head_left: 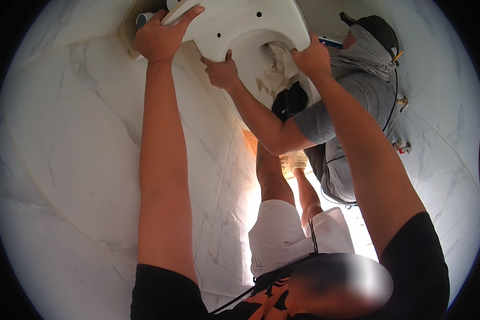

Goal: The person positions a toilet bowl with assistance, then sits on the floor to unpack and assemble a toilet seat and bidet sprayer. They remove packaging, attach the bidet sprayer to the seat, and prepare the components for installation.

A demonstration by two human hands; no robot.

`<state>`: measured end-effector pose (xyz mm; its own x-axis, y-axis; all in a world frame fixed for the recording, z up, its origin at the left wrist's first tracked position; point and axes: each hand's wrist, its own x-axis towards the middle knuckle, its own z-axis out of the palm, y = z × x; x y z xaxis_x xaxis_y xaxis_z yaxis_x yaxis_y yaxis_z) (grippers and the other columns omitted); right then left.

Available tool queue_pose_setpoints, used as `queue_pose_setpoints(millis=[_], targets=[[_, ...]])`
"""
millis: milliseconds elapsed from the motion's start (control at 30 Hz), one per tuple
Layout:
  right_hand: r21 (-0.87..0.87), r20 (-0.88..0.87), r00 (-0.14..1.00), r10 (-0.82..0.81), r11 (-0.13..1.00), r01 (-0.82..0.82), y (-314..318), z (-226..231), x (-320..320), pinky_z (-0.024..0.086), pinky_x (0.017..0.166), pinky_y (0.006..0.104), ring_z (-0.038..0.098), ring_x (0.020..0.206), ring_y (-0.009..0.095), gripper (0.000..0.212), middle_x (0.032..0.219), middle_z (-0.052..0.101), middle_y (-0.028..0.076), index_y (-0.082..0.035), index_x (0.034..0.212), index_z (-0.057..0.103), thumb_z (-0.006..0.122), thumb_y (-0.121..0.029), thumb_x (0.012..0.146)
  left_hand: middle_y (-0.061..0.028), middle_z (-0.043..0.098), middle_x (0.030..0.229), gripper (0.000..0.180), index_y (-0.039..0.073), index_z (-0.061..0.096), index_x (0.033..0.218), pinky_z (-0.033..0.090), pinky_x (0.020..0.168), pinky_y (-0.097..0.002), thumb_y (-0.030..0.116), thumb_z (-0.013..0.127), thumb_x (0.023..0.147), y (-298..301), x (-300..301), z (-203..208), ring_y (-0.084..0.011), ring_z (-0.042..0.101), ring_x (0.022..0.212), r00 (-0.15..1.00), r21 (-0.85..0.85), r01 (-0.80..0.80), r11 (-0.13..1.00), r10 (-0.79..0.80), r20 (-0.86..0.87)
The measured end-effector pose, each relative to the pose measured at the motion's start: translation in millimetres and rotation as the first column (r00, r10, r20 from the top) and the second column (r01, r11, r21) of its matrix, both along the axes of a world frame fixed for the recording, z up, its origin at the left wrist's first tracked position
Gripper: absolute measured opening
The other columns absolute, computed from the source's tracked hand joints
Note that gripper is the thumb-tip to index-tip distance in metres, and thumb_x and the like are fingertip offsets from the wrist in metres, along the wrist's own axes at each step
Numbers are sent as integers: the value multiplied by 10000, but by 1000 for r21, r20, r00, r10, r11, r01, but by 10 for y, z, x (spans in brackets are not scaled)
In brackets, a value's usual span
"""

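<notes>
So you've got both hands stretched out in front of you, and the thing you're on is that white, glossy, ceramic-looking toilet (pixel 240 24) with a rounded bowl and two small dark holes in its flat top. It sits at the upper middle of your view, just beyond your reach-out, with the marbled white wall tiles (pixel 85 138) on your left.

Your right hand (pixel 312 56) is clamped on the toilet's right rim, thumb on the inner side, though some of the fingers are hard to make out. Your left hand (pixel 160 37) is closed around a slim, pale, straight edge (pixel 182 12), thumb spread along it; can't tell if that's part of the toilet or a separate piece. Right by that hand there's a beige, box-shaped piece (pixel 129 24) with a short white round pipe (pixel 144 19) showing.

On your right, a co-worker in a grey T-shirt (pixel 365 96) is bent over, one arm crossing in front of the bowl, with the co-worker's hand (pixel 222 72) on the left rim, between your two.

Down in the bowl there's a crumpled off-white cloth-like bundle (pixel 282 69), and touching it a soft-looking black thing (pixel 290 100) that's too dark to identify. A brass-coloured tap (pixel 404 101) sticks out of the right wall.
</notes>
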<state>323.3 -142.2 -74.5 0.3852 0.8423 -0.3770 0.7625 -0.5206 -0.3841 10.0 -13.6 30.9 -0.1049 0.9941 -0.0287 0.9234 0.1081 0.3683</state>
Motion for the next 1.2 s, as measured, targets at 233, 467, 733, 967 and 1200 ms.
queue_pose_setpoints(millis=[233, 467, 733, 967, 1200], targets=[[-58, -9, 1000, 18, 998, -19, 2, 17, 27, 551, 984, 468, 681, 1144, 387, 803, 1234, 690, 231, -77, 1488, 451, 790, -351, 814, 44, 592, 532, 800, 141, 709, 678, 495, 545, -328, 932, 727, 561, 10, 57, -65, -174, 605, 505, 1000, 220, 29, 975, -28, -9], [-49, -28, 1000, 8, 999, -9, -2, 71, 34, 552, 979, 468, 674, 1153, 389, 803, 1243, 688, 230, -71, 1488, 459, 793, -352, 814, 36, 640, 572, 780, 135, 743, 727, 518, 576, -328, 896, 770, 556, 5, 56, -28, -174, 648, 554, 1000, 214, 16, 977, -14, -9], [-74, -52, 998, -24, 997, 21, 9, 106, 59, 536, 1011, 455, 653, 1194, 384, 818, 1293, 668, 219, -68, 1503, 451, 799, -341, 815, 14, 691, 632, 781, 121, 781, 808, 535, 614, -329, 859, 805, 553, 1, 100, 0, -181, 667, 590, 999, 173, -16, 985, 10, 35], [-87, -50, 999, -19, 996, 15, 30, 86, 57, 535, 1013, 454, 639, 1218, 371, 821, 1326, 647, 212, -62, 1502, 443, 801, -337, 816, 18, 693, 632, 769, 115, 777, 802, 524, 591, -333, 839, 826, 547, 9, 65, -71, -170, 647, 570, 998, 238, 31, 971, -41, 37], [-77, -76, 997, -19, 997, 13, 61, 80, 41, 542, 999, 451, 644, 1213, 363, 913, 1310, 651, 220, -22, 1496, 455, 809, -471, 784, 12, 729, 683, 753, 121, 796, 834, 553, 630, -327, 832, 812, 586, 20, 77, -60, -173, 705, 635, 999, 128, -10, 992, 4, 52]])
